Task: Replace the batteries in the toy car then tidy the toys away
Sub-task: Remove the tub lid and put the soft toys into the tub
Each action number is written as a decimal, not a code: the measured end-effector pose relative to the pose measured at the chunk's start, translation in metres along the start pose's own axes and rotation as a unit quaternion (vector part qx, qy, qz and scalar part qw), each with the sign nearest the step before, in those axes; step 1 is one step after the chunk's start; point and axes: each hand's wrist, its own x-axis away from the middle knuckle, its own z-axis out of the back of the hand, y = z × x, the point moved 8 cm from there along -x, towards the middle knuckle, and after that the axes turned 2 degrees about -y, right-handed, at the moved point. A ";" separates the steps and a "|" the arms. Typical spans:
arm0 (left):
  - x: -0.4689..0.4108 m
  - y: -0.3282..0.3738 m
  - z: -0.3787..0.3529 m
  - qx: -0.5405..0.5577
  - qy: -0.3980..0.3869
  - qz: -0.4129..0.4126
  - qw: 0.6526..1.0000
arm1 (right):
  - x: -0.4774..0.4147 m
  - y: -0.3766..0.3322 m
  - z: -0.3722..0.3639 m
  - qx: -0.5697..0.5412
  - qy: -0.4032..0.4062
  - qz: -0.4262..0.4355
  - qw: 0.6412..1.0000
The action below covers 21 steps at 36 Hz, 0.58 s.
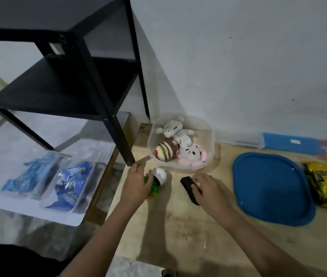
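Head view shows my left hand (136, 182) curled round a small white-and-green toy (159, 176) and my right hand (206, 188) clasping a black block (187, 184) on the wooden table (178, 226). Both look ready for stowing. Well to their right, the yellow toy car (326, 184) lies just beside the blue lid (268, 188). Farther back, the clear tub (210, 144) of plush toys (178, 134) sits uncovered, I judge to receive more.

Wooden table (178, 226): clear tub (210, 144), blue lid (268, 188), yellow toy car (326, 184).
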 end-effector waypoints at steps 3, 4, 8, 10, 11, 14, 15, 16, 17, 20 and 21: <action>0.000 -0.004 -0.021 -0.022 -0.057 0.033 0.998 | -0.007 0.004 -0.027 0.025 -0.047 -0.015 0.998; -0.001 -0.004 -0.028 -0.026 -0.074 0.040 0.996 | -0.009 0.004 -0.033 0.040 -0.058 -0.016 0.997; -0.008 0.000 -0.044 -0.076 -0.087 0.031 0.993 | -0.016 0.007 -0.049 0.107 -0.082 -0.031 0.990; -0.012 0.003 -0.048 -0.094 -0.082 0.023 0.992 | -0.018 0.011 -0.055 0.101 -0.085 -0.041 0.990; -0.015 0.004 -0.050 -0.096 -0.080 0.021 0.992 | -0.017 0.012 -0.057 0.094 -0.083 -0.042 0.991; -0.020 0.007 -0.053 -0.100 -0.080 0.018 0.992 | -0.012 0.014 -0.056 0.088 -0.073 -0.041 0.993; -0.021 0.008 -0.052 -0.104 -0.081 0.018 0.991 | -0.010 0.015 -0.055 0.080 -0.069 -0.043 0.994; -0.020 0.009 -0.052 -0.109 -0.083 0.016 0.990 | -0.008 0.016 -0.053 0.070 -0.067 -0.048 0.994; -0.020 0.010 -0.051 -0.111 -0.085 0.017 0.990 | -0.005 0.018 -0.050 0.059 -0.065 -0.056 0.995; -0.016 0.010 -0.048 -0.091 -0.096 0.032 0.991 | 0.000 0.022 -0.032 0.023 -0.041 -0.074 0.996; -0.014 0.010 -0.047 -0.080 -0.102 0.041 0.991 | 0.002 0.022 -0.023 0.010 -0.030 -0.079 0.996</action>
